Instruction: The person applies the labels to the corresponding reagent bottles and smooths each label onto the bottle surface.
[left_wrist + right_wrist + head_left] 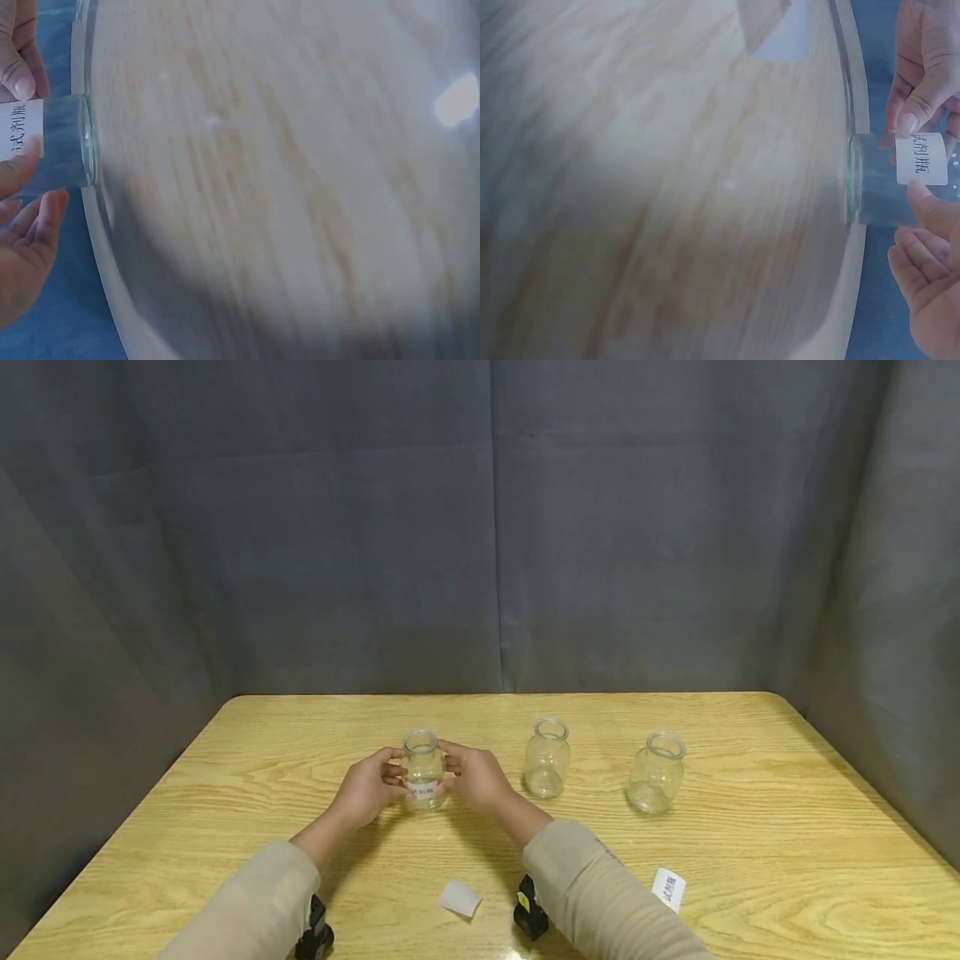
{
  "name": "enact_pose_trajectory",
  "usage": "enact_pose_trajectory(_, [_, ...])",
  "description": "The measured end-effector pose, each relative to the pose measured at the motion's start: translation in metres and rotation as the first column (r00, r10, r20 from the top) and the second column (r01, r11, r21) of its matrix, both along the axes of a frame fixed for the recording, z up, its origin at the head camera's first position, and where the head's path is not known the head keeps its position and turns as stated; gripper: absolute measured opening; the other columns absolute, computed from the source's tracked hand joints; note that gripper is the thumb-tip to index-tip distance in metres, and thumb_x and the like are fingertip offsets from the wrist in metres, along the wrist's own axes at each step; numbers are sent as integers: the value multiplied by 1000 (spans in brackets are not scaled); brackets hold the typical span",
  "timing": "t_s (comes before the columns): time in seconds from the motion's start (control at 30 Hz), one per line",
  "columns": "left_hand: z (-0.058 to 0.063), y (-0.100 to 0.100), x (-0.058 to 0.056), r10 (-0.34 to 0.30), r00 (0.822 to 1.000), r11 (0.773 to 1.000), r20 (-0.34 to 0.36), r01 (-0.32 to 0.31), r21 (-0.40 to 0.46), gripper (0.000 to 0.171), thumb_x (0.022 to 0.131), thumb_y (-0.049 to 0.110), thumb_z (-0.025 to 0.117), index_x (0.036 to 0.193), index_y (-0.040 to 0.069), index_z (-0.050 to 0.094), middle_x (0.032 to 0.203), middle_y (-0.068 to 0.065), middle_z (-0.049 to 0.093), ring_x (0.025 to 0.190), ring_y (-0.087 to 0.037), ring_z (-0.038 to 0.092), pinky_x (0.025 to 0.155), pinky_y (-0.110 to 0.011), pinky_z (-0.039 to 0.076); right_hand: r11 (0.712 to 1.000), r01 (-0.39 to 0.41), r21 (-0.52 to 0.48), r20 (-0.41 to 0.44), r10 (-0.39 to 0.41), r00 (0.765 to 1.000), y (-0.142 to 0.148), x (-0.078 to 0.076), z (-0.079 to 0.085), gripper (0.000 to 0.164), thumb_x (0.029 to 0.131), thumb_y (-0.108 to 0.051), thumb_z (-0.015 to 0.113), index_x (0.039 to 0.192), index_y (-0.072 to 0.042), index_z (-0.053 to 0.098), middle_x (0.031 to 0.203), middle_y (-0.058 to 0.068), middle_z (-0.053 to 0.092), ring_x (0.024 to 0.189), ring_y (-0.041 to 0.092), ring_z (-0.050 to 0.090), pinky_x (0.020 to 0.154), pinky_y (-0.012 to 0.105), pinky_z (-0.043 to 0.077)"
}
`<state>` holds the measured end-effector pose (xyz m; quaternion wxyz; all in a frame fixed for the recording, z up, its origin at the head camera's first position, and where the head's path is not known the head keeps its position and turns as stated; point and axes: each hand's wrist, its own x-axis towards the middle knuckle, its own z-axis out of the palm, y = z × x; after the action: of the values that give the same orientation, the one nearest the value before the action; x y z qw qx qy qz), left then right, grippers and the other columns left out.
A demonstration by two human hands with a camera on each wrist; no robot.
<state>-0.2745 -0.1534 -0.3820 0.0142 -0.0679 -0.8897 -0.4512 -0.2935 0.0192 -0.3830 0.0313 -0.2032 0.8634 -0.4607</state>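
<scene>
Cradling a clear glass jar [424, 764] between left hand [369, 787] and right hand [480, 775], one at each side, fingers bent round the wall and thumbs at the edges of a white label [422, 790]; clamped on the jar together, not apart; held upright, mouth uppermost, leftmost of three on the bench [300, 727]. Probably gripped from both flanks to steady the round wall while leaving both thumbs free to press the label; turned print-side towards the wearer, likely to keep the characters in sight. Set out to the right, well apart: a middle glass jar [546, 764] and a far-right glass jar [656, 777], both upright and bare of any visible label; perhaps spaced so for room to reach round each. Lying near the front, between the forearms, a blank slip [461, 899], possibly backing paper; lying beside the right sleeve [600, 893], a loose printed label [670, 887], partly covered by the cloth.

Hidden behind the glass and each other: several fingertips; cut off in both wrist views: the base of the held jar; partly covered by a thumb in the left wrist view: the print; hard to say, given small and blurred glass, whether touching the bench or just clear of it.
</scene>
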Motion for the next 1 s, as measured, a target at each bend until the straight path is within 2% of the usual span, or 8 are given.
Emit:
enact_pose_trajectory(0.1, [0, 0, 1, -13, 1000, 1000, 0, 13, -2, 59, 67, 0, 70, 120, -1, 44, 104, -18, 57, 88, -24, 56, 71, -30, 47, 1000, 0, 22, 4, 0, 1000, 1, 1, 3, 68, 68, -9, 69, 129, -9, 40, 111, 15, 55, 101, 24, 53, 80, 31, 44])
enact_pose_trajectory(0.27, [0, 0, 1, -24, 999, 999, 21, 23, 26, 60, 69, -1, 68, 123, -2, 42, 105, -18, 56, 89, -24, 55, 72, -29, 47, 998, 4, 63, 10, -4, 1000, 3, 3, 6, 61, 71, -8, 68, 126, -4, 40, 111, 16, 54, 101, 27, 52, 80, 33, 44])
enact_pose_trajectory(0.57, [0, -6, 11, 16, 999, 1000, 43, -16, 16, 48, 74, 9, 68, 117, 1, 48, 106, -13, 55, 93, -25, 53, 76, -33, 46, 999, 8, 45, 38, -10, 999, 12, 9, 6, 35, 77, -7, 63, 108, 2, 51, 104, 16, 55, 96, 28, 52, 76, 32, 45])
enact_pose_trajectory(0.8, [-1, -14, 16, 33, 999, 999, 43, -33, 18, 42, 75, 12, 67, 112, 0, 51, 101, -9, 55, 91, -22, 53, 74, -31, 46, 999, -6, 50, 36, 4, 999, 13, 14, 12, 31, 78, -10, 63, 105, 2, 54, 99, 12, 57, 91, 24, 54, 74, 30, 46])
enact_pose_trajectory(1.0, [8, -14, 27, 36, 999, 999, 35, -37, 25, 35, 76, 8, 65, 107, -3, 52, 96, -10, 56, 87, -21, 53, 73, -29, 46, 998, -51, 37, -14, 52, 999, 18, 25, 19, 29, 78, -9, 63, 101, 4, 55, 96, 13, 58, 88, 24, 56, 71, 28, 46])
